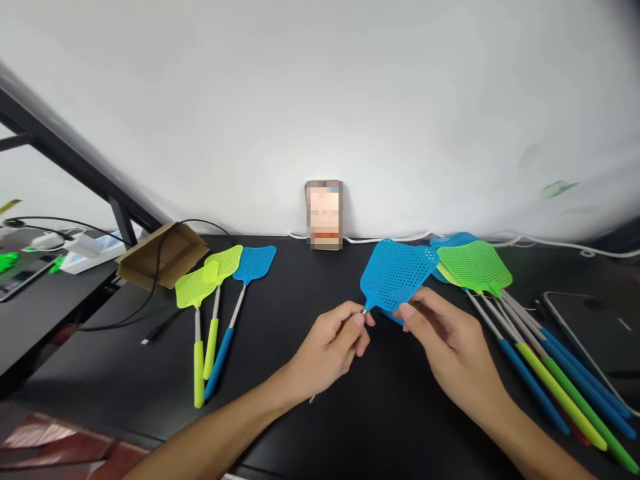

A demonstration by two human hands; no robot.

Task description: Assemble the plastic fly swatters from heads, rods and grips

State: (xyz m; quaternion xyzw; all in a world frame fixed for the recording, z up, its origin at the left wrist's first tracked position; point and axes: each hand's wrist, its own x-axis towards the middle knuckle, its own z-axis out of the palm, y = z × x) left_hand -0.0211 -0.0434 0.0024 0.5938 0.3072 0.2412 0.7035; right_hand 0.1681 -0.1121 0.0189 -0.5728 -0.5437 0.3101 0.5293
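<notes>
A blue fly swatter head (395,275) is held up between my two hands over the black table. My left hand (336,350) pinches the metal neck just below the head. At the head's lower right edge, my right hand (447,337) grips the perforated plastic between thumb and fingers. Another bit of blue shows beneath the head, but I cannot tell what it belongs to. To the right lies a pile of fly swatters with a green one (475,265) on top. On the left are two yellow-green fly swatters (197,288) and a blue fly swatter (254,264).
A phone with a blurred screen (325,215) leans against the white wall. An open cardboard box (163,257) and a black cable (156,330) lie at the left. A dark tablet-like device (590,333) is at the right edge, and a white cord runs along the wall.
</notes>
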